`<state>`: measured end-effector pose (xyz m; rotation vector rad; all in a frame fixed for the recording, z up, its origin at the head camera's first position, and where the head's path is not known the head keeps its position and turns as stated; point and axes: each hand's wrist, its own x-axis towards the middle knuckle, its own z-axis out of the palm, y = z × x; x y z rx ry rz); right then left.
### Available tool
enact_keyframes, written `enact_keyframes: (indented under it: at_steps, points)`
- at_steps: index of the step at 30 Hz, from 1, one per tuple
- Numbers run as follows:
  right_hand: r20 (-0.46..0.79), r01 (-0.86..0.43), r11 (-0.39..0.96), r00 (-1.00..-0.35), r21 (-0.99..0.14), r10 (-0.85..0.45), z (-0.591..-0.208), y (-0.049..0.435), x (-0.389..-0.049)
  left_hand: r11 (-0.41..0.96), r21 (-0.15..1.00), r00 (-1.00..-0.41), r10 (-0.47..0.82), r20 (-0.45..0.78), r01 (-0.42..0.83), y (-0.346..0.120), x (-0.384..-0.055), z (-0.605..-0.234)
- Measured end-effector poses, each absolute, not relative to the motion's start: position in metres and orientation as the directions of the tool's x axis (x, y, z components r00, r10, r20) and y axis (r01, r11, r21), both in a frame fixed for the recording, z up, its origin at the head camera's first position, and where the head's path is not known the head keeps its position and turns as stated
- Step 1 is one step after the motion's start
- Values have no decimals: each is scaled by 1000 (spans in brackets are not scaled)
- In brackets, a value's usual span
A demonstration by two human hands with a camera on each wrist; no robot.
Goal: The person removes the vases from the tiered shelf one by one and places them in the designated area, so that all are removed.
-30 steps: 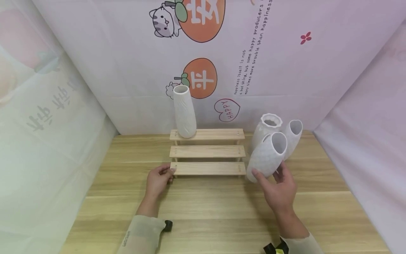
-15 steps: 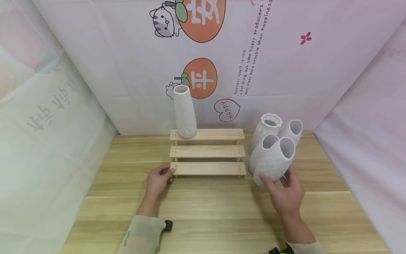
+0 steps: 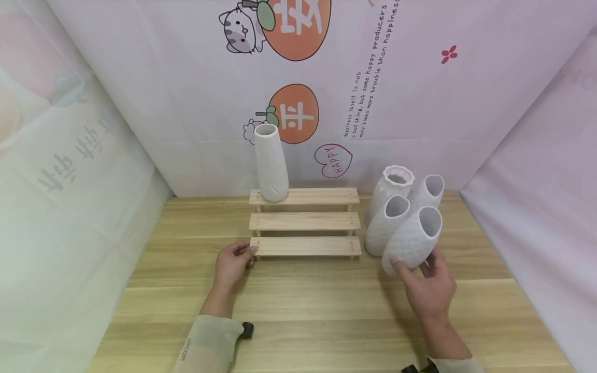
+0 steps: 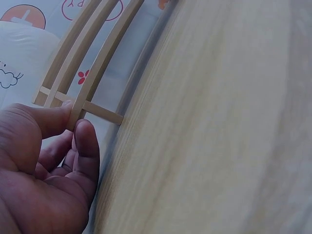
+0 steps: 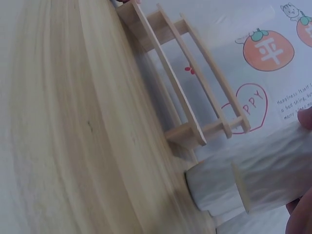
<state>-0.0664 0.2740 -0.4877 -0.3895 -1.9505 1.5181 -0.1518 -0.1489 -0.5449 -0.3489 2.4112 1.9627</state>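
Observation:
My left hand [image 3: 231, 265] pinches the left end of the lowest step of a three-step wooden rack [image 3: 305, 246]; the left wrist view shows thumb and finger [image 4: 87, 141] on that corner. My right hand [image 3: 431, 287] grips a white dimpled vase [image 3: 412, 242], thumb on its near side. This vase leans to the right, and in the right wrist view its base [image 5: 240, 187] hangs off the table. Close behind it stand a similar white vase [image 3: 384, 228], a vase with a scalloped rim [image 3: 392, 189] and a third vase [image 3: 428, 192], partly hidden.
A tall white vase [image 3: 272, 168] stands at the left end of the rack's top step. Behind the wooden table [image 3: 308, 316] hangs a printed white cloth [image 3: 396, 103], with more cloth at both sides. The group of vases stands just right of the rack.
My right hand has carried the dimpled vase rightward and a little nearer, uncovering the similar vase behind it. My left hand has kept its hold on the rack.

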Motion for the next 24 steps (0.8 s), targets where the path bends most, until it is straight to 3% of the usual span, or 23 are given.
enact_keyframes:
  at_steps: [24]
  points:
    - [167, 11, 269, -761, -963, 627, -496, 301, -81, 167, 971, -976, -160, -144, -171, -150, -152, -546]
